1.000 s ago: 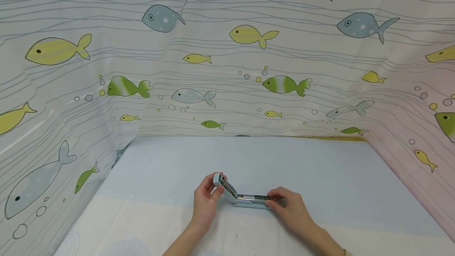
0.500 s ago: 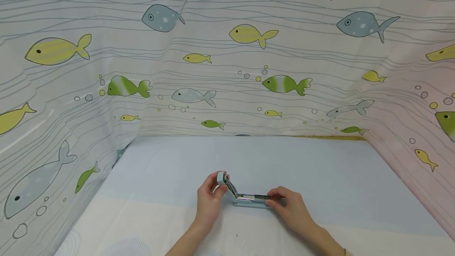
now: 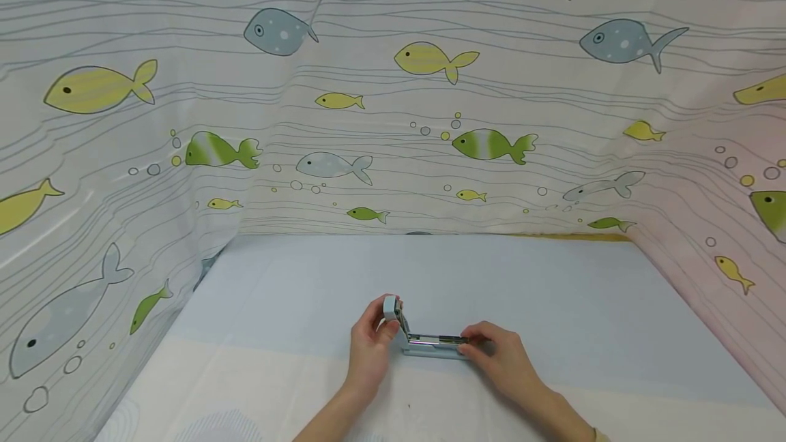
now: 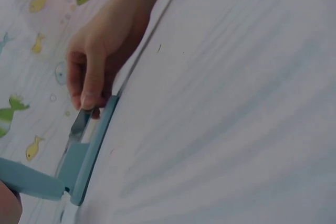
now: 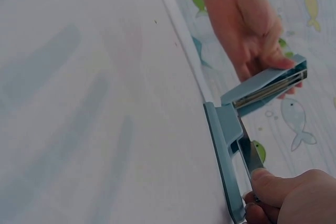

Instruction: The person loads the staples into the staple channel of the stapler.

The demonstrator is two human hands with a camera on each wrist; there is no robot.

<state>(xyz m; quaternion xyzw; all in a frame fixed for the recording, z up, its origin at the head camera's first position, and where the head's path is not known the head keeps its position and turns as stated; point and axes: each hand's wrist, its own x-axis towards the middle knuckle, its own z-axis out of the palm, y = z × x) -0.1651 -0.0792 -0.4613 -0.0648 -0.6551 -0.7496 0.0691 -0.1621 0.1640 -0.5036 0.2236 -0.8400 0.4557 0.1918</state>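
A light blue stapler (image 3: 430,352) stands on the table with its top arm swung up and its metal magazine (image 3: 430,340) exposed. My left hand (image 3: 370,343) grips the raised top arm near its free end, thumb on the near side. At the other end my right hand (image 3: 500,353) pinches the magazine's front between thumb and fingers. The right wrist view shows the raised top arm (image 5: 265,85) with its metal inner parts, above the base (image 5: 223,156). In the left wrist view the right hand (image 4: 102,61) covers the tip of the magazine.
A pale blue and white cloth (image 3: 307,285) covers the table. Fish-printed curtains (image 3: 381,128) rise at the back and on both sides. A tiny dark speck (image 3: 409,406) lies on the cloth in front of the stapler.
My left hand has moved a little right, swinging the stapler's top arm up to a steeper angle. The right hand and the base have stayed in place.
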